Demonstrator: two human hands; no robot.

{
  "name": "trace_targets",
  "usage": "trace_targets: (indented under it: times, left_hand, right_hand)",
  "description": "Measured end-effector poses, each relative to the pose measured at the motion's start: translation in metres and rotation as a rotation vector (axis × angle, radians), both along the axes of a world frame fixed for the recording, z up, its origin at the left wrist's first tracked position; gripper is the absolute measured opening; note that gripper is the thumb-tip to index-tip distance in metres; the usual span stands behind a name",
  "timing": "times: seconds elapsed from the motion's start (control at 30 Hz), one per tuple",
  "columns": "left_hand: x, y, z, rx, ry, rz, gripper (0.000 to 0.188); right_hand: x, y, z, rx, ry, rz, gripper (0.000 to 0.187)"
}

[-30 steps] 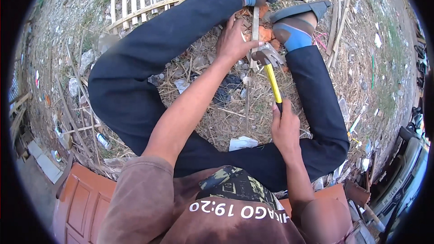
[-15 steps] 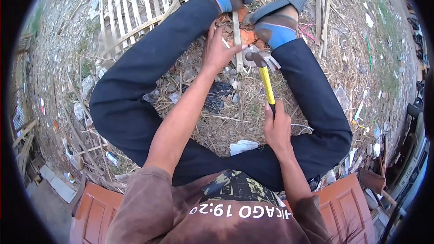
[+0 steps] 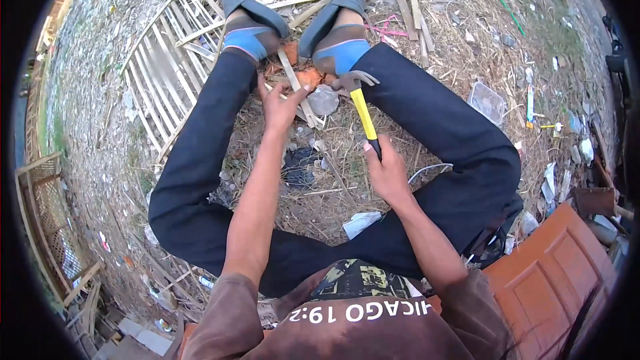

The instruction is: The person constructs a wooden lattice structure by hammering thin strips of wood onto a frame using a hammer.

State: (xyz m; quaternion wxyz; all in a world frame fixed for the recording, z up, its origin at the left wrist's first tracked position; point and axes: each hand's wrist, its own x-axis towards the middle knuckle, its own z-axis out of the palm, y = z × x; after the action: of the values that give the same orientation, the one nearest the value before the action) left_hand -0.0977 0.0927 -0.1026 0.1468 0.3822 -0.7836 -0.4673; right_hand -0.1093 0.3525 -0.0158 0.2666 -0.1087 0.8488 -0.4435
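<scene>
1 claw hammer (image 3: 364, 112) is held by its black grip in the right hand (image 3: 389, 169), with the fingers closed round it; its yellow shaft is slanted up to a dull metal head, whose curved claw is pointed toward the right leg. The left hand (image 3: 279, 110) is placed at 1 flat, pale strip of wood (image 3: 289, 70), with its thumb at the edge and its fingers spread; whether the strip is gripped cannot be told. The strip is set aslant beside broken, rough orange brick (image 3: 308, 80), near 2 dark sandals (image 3: 337, 10) worn over blue-and-brown socks (image 3: 343, 55). White block lettering and numerals are printed on the brown cloth shirt (image 3: 333, 340), seen upside down. Past the left leg, 1 curved frame of thin wooden slats (image 3: 148, 87) is spread over gritty ground; its slats cannot be surely counted. Near the right leg are seen 1 clear plastic tub (image 3: 488, 102) and 1 red-brown panelled door (image 3: 533, 280). Crumpled black plastic (image 3: 300, 168) is laid between the legs.
</scene>
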Motion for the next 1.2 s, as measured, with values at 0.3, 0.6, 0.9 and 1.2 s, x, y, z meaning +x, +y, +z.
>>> trace_targets:
  times: [0.3,0.6,0.9,1.2]
  left_hand:
    - [-0.004,-0.001,0.008,-0.197,-0.221,-0.028,0.030]
    - [-0.005,-0.019,0.012,-0.019,-0.364,-0.186,0.036]
    - [0.011,-0.014,0.009,-0.144,-0.081,-0.220,0.068]
    - [0.015,0.000,0.005,-0.219,-0.059,-0.096,0.071]
  right_hand:
    - [0.003,0.006,0.006,-0.043,0.000,0.046,0.019]
    - [0.005,0.006,-0.002,-0.090,0.008,0.098,0.025]
    - [0.007,0.006,0.006,-0.036,0.084,0.172,0.023]
    - [0.014,0.002,0.012,0.000,0.014,0.201,0.019]
